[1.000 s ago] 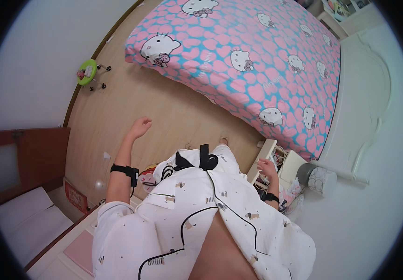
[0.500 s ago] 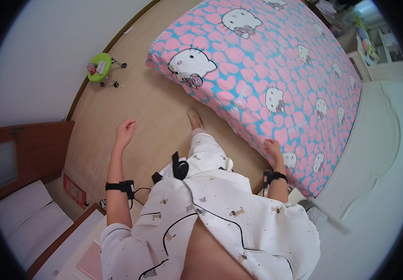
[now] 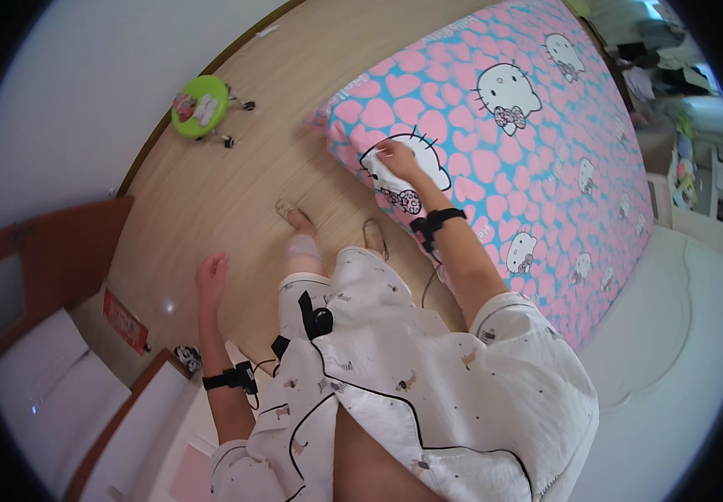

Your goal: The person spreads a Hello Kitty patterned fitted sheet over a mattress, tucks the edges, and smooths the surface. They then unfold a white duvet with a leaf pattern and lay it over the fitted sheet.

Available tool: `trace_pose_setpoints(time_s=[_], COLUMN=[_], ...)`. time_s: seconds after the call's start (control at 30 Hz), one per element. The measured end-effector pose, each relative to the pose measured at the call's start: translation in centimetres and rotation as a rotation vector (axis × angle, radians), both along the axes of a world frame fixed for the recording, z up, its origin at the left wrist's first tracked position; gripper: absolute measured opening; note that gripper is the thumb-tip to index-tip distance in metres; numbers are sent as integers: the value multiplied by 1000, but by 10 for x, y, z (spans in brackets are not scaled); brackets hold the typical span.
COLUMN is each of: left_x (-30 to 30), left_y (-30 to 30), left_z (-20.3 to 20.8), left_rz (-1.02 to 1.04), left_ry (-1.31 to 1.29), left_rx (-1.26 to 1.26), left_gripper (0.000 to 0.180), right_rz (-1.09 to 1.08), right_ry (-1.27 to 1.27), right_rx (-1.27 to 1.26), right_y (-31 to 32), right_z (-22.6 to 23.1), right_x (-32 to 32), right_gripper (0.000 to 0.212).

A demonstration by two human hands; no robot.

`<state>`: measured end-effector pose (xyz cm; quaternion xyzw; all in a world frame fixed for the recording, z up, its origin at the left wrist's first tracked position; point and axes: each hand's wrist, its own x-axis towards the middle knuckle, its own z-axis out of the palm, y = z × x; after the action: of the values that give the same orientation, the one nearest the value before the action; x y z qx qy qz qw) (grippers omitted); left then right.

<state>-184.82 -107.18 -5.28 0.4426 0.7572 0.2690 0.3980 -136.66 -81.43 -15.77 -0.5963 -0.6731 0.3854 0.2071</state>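
Note:
My right hand (image 3: pixel 401 161) is stretched forward over the corner of the bed cover (image 3: pixel 470 159), which is pink and blue with hearts and white cat faces. Its fingers are loosely bent and a little apart, with nothing visible in them; whether they touch the cloth I cannot tell. Low on the left, my left hand (image 3: pixel 211 274) hangs over the floor, fingers slightly curled and nothing seen in it. Each wrist carries a black strap with a small device, and a cable runs from it.
A lime-green round stool (image 3: pixel 200 106) on casters stands by the left wall with small pink and white things on its seat. A brown wooden door (image 3: pixel 52 251) is at the left. The white headboard (image 3: pixel 654 284) borders the bed at the right, with cluttered white shelves (image 3: pixel 700 188) beyond.
My right hand has swung forward from beside the bed to over its corner. My left hand has dropped back slightly. The view has shifted, and both feet now show on the floor.

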Motion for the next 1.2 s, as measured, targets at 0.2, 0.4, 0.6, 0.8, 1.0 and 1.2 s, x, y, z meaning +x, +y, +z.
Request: trace_pose_setpoints(time_s=[0.2, 0.4, 0.6, 0.8, 1.0, 1.2], left_x=[-100, -142, -121, -112, -121, -118], left_y=[102, 228, 355, 442, 533, 607], left_z=[-39, -25, -68, -107, -123, -117], left_rz=[11, -208, -376, -392, -439, -433], left_ry=[-160, -81, -153, -148, -136, -126], left_rx=[-36, -40, -178, -312, -420, -367], left_gripper=[17, 16, 18, 21, 21, 20], right_rz=[-5, -99, -161, 47, 182, -207], right_ry=[-104, -208, -558, -1099, -1065, -365], right_rx=[-201, -292, -140, -113, -447, -716], right_y=[-21, 8, 126, 231, 262, 297], right_z=[-14, -16, -92, -202, -234, -237], right_x=[-96, -140, -205, -229, -230, -278], right_gripper=[36, 35, 44, 45, 17, 17])
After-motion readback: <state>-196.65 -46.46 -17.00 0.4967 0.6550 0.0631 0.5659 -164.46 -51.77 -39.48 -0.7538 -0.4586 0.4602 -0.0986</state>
